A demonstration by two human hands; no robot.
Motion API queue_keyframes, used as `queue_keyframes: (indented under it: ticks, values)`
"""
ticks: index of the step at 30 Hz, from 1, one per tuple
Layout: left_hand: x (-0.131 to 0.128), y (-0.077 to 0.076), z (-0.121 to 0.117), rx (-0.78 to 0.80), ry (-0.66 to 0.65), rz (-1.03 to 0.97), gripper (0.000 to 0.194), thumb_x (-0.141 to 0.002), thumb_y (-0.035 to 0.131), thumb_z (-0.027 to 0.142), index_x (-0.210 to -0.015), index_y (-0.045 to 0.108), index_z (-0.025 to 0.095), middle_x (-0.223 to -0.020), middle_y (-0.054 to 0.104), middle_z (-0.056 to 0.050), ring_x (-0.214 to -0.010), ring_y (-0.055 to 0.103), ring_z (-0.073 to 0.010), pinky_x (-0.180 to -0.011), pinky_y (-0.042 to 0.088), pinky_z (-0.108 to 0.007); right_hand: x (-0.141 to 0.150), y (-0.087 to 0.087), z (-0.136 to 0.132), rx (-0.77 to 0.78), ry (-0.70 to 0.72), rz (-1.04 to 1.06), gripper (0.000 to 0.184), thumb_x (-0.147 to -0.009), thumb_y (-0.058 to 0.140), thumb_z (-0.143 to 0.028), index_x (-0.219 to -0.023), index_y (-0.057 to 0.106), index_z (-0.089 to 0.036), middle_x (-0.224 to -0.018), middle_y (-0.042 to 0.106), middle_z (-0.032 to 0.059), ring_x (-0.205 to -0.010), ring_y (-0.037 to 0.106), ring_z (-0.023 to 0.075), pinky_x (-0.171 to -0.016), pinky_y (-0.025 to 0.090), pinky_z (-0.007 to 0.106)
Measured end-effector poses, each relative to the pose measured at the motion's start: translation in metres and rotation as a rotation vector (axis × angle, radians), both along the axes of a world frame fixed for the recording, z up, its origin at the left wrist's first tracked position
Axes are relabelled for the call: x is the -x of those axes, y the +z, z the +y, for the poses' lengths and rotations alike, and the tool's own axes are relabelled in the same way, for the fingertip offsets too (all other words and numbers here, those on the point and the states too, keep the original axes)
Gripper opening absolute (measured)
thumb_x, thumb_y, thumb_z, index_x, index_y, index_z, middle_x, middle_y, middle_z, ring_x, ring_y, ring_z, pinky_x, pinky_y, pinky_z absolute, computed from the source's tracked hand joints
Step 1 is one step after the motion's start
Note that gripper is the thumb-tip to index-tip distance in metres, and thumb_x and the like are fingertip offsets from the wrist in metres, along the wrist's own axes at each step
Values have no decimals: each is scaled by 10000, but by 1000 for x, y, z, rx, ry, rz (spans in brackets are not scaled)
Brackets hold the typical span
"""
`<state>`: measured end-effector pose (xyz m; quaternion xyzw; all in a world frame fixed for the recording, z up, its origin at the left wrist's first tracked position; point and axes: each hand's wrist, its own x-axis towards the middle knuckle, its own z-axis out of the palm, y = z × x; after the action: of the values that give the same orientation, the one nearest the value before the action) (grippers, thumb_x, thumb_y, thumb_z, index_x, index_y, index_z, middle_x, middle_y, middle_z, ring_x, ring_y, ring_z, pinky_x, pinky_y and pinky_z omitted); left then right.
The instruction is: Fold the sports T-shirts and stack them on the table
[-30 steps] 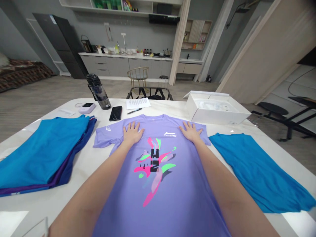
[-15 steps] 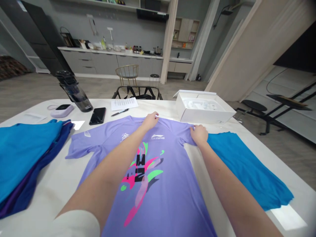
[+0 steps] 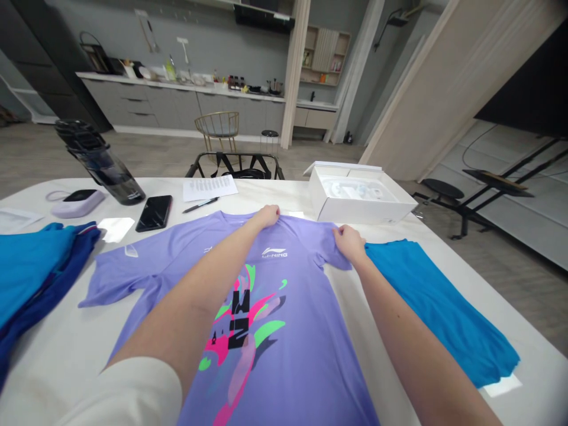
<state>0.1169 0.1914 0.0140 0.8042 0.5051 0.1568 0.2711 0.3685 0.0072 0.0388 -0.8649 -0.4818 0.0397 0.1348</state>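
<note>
Lavender Li-Ning T-shirt [image 3: 255,337] lay spread flat on a white stone counter [image 3: 57,343], its collar toward the far edge and its long body running down toward the person. A pink, green and black graphic sat on the chest beneath the logo. The left hand [image 3: 267,216] held the top of the neckline, its grip pinching the fabric between the fingers and thumb. The right hand [image 3: 350,244] had a similar pinching grip on the shoulder edge where the far sleeve began, with the cloth bunched slightly beneath it. A cream sleeve [image 3: 133,393] covered the upper left arm.

A folded teal shirt [image 3: 437,307] lay just beside the right hand, and a stack of folded blue shirts [image 3: 38,275] sat beyond the left sleeve of the T-shirt. Past the collar were a black smartphone [image 3: 153,213], a pen [image 3: 199,205] and a printed sheet of paper [image 3: 210,188]. A dark water bottle [image 3: 104,165] tilted near a lilac case [image 3: 77,203]. An open white box [image 3: 357,195] stood at the far right of the counter, close to the right shoulder.
</note>
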Motion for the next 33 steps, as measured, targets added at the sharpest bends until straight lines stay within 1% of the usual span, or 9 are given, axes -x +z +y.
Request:
queue_keyframes:
  ticks: [6,9,11,14,17,22,26,29,33]
  values:
    - [22,26,-16,36,82,-362,91,-885,577,195,-935,653,198,-845,702,-39,-776,670,-161,-734,526,-269,62,69,-22,-409,335,411,364,-901,564,-557,-779,574,-213,-582,524,-32,-572,492,153,-568,355,261]
    - [38,37,-33,265,205,-825,51,-869,614,191,-917,597,192,-804,666,-16,-750,659,-135,-707,530,-248,125,102,-33,-455,516,651,390,-867,609,-594,-787,558,-216,-581,498,-54,-532,446,120,-512,327,240]
    - [55,40,-47,409,301,-1045,111,-872,641,229,-960,580,200,-808,662,-4,-747,660,-131,-728,537,-254,164,109,-33,-384,641,804,396,-875,602,-603,-833,594,-210,-621,548,-43,-521,465,112,-492,337,232]
    - [92,36,-73,689,368,-1053,270,-913,612,440,-1036,581,202,-855,694,-39,-779,687,-197,-724,557,-317,197,92,-16,-235,741,885,412,-943,502,-573,-897,658,-194,-759,654,7,-542,534,115,-510,400,240]
    - [131,30,-98,877,351,-901,472,-889,563,622,-1076,597,190,-962,729,-106,-902,708,-272,-756,566,-376,196,56,18,-225,574,663,296,-954,478,-382,-978,693,-178,-804,662,32,-615,581,146,-622,487,278]
    - [159,23,-131,442,345,-404,498,-773,745,490,-1140,651,167,-1147,729,-127,-1103,661,-290,-901,504,-341,181,9,72,-99,556,170,553,-881,453,-135,-1403,570,-274,-1346,573,125,-1203,557,272,-1001,476,446]
    - [151,17,-145,204,312,-124,402,-756,770,392,-1076,696,160,-1143,728,-140,-1104,659,-296,-928,482,-350,181,-1,96,79,541,-17,495,-940,420,-182,-1382,576,-340,-1558,380,103,-1408,354,344,-1052,385,632]
    - [144,17,-151,153,301,-160,209,-765,759,312,-921,720,178,-959,742,-99,-979,683,-269,-878,496,-356,178,-4,104,85,509,-60,334,-980,449,-287,-1246,650,-273,-1492,436,135,-1360,394,335,-1039,398,607]
    - [141,39,-149,89,284,-559,170,-778,749,279,-925,703,208,-772,669,-10,-803,654,-191,-741,505,-293,167,0,110,-47,496,-32,253,-984,468,-322,-1084,667,-202,-1314,550,149,-1236,481,302,-1002,433,498]
